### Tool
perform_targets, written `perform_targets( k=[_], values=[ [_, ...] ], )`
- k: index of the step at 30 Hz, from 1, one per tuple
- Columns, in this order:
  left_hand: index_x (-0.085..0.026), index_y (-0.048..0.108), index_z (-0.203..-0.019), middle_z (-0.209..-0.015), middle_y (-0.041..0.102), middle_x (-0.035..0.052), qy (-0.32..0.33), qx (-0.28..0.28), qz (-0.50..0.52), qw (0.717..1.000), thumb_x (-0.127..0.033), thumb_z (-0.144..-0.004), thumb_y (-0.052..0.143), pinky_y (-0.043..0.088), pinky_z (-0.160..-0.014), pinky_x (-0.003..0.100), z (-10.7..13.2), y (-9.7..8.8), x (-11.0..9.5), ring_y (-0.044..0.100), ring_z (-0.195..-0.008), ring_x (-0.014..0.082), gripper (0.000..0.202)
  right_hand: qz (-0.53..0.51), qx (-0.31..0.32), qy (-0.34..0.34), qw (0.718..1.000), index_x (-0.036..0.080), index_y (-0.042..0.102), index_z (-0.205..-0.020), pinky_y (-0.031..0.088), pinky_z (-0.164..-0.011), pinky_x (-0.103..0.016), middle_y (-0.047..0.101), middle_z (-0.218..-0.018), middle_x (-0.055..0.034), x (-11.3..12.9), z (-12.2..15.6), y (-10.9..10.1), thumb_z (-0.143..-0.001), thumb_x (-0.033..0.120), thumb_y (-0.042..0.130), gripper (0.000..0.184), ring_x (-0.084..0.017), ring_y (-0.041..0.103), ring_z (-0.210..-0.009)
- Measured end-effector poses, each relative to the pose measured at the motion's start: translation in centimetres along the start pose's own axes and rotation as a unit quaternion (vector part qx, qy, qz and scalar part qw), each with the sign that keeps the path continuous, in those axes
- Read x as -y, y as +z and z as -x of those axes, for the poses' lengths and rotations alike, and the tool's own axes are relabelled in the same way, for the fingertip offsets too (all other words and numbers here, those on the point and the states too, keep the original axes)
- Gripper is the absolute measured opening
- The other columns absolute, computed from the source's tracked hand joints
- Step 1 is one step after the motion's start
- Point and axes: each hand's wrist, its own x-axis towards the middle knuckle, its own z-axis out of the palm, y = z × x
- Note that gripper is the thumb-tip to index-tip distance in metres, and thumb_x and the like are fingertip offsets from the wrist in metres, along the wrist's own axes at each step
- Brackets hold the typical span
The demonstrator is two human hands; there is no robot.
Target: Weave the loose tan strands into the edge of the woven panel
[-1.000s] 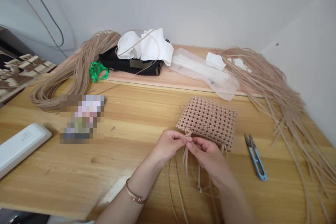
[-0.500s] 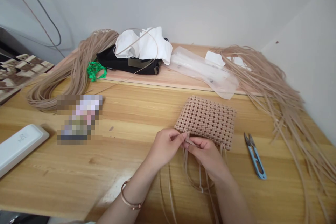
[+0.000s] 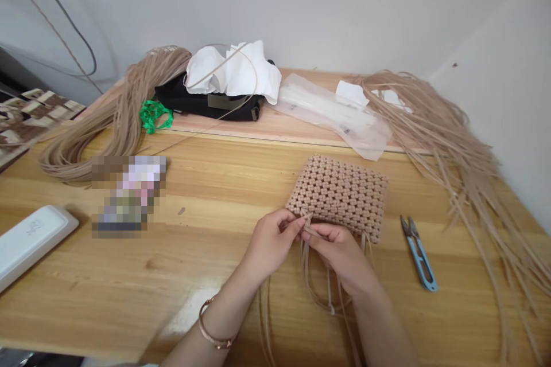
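Observation:
A beige woven panel [image 3: 340, 194] of knotted flat strips lies on the wooden table [image 3: 215, 183]. At its near left corner my left hand [image 3: 272, 239] and my right hand [image 3: 340, 253] meet, both pinched on loose weaving strips [image 3: 306, 264] that trail from the panel toward me. The fingers of both hands are closed on the strips. A rose-gold bracelet [image 3: 213, 332] sits on my left wrist.
Blue thread snips [image 3: 418, 253] lie right of the panel. Bundles of beige strips spread at the right [image 3: 465, 166] and back left [image 3: 124, 109]. A black pouch [image 3: 206, 103] under white paper, a clear plastic bag [image 3: 336, 117], a green ribbon [image 3: 152, 114] and a white case [image 3: 30, 238] are around.
My hands stay at the panel's corner, shifting slightly as they work the strips. The view has drifted a little, and the trailing strips have moved.

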Motion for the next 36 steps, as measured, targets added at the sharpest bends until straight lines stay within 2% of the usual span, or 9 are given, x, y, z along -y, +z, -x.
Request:
perform_targets(
  k=[6, 12, 20, 27, 33, 36],
  values=[
    [-0.014, 0.057, -0.058, -0.049, 0.053, -0.0020, -0.031, -0.006, 0.065, 0.997, -0.033, -0.072, 0.058, 0.034, -0.050, 0.021, 0.0, -0.2, -0.2, 0.046, -0.048, 0.0099, 0.024, 0.022, 0.006, 0.003, 1.000, 0.017, 0.073, -0.076, 0.019, -0.044, -0.022, 0.048, -0.051, 0.0051, 0.0, 0.1, -0.1, -0.070, 0.036, 0.067, 0.020, -0.006, 0.025, -0.044],
    [-0.012, 0.060, -0.059, -0.050, 0.056, -0.0014, -0.042, 0.000, 0.120, 0.992, -0.028, -0.069, 0.062, 0.036, -0.052, 0.020, -0.1, -0.5, -0.5, 0.048, -0.050, 0.0089, 0.019, 0.024, -0.003, 0.025, 0.999, 0.016, 0.071, -0.075, 0.010, -0.040, -0.023, 0.028, -0.040, 0.0097, -0.1, 0.1, -0.1, -0.072, 0.034, 0.065, 0.020, -0.004, 0.013, -0.039],
    [-0.011, 0.063, -0.060, -0.048, 0.057, -0.0018, -0.065, 0.024, 0.148, 0.987, -0.022, -0.068, 0.065, 0.037, -0.054, 0.020, -0.1, -1.0, -0.6, 0.048, -0.049, 0.0076, 0.013, 0.026, -0.003, 0.022, 0.999, 0.015, 0.071, -0.075, 0.005, -0.039, -0.023, 0.025, -0.042, 0.0094, 0.1, 0.2, 0.0, -0.073, 0.036, 0.064, 0.023, -0.004, 0.013, -0.038],
    [-0.011, 0.067, -0.065, -0.053, 0.060, -0.0004, -0.074, 0.046, 0.195, 0.977, -0.024, -0.065, 0.069, 0.036, -0.052, 0.018, -0.1, -1.3, -0.8, 0.047, -0.048, 0.0058, 0.014, 0.018, -0.009, 0.013, 1.000, 0.015, 0.072, -0.081, 0.005, -0.038, -0.023, 0.021, -0.039, 0.0101, -0.1, 0.0, -0.1, -0.069, 0.043, 0.065, 0.031, -0.004, 0.011, -0.037],
    [-0.013, 0.068, -0.066, -0.042, 0.050, -0.0044, -0.103, 0.069, 0.212, 0.969, -0.032, -0.064, 0.070, 0.025, -0.040, 0.018, 0.0, -1.4, -1.0, 0.035, -0.038, 0.0036, 0.020, -0.006, -0.017, 0.028, 0.999, 0.012, 0.071, -0.091, 0.006, -0.039, -0.022, 0.024, -0.040, 0.0099, 0.1, 0.5, -0.2, -0.068, 0.042, 0.066, 0.038, -0.005, 0.013, -0.040],
    [-0.013, 0.068, -0.067, -0.046, 0.053, -0.0031, -0.105, 0.078, 0.224, 0.966, -0.033, -0.063, 0.071, 0.022, -0.038, 0.018, 0.0, -1.4, -1.1, 0.035, -0.038, 0.0034, 0.021, -0.015, -0.021, 0.030, 0.999, 0.012, 0.070, -0.093, 0.006, -0.039, -0.022, 0.024, -0.040, 0.0100, 0.2, 0.6, -0.3, -0.070, 0.040, 0.066, 0.037, -0.005, 0.013, -0.040]
  ],
)
